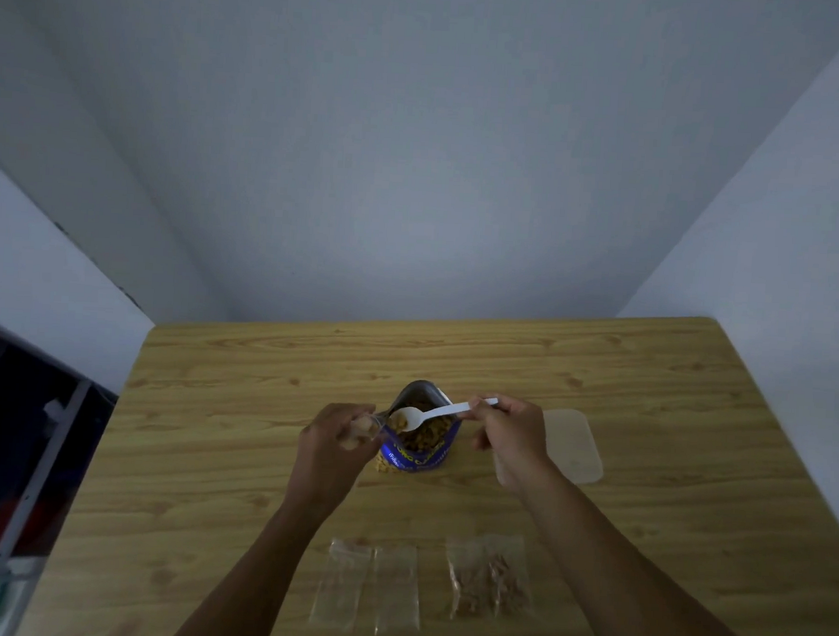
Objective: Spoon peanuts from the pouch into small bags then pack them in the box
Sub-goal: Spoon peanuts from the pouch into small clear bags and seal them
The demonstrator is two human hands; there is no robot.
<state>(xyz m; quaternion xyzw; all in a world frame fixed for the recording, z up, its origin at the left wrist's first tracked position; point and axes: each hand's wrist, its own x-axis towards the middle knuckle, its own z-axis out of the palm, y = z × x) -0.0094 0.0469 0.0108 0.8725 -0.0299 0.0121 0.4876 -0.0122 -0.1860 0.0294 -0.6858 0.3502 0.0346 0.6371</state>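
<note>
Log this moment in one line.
step: spooning | right hand: holds spoon over pouch | left hand: holds small bag

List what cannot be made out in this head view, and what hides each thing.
Head view, small bag: mostly wrapped by the left hand; fill unclear.
Head view, box: one end behind the right hand holding the spoon; contents indistinct.
Head view, pouch lettering: blurred and too small to read.

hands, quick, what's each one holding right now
Left hand: closed, holding a small bag beside the pouch mouth.
Right hand: closed, gripping the white spoon by its handle.
</note>
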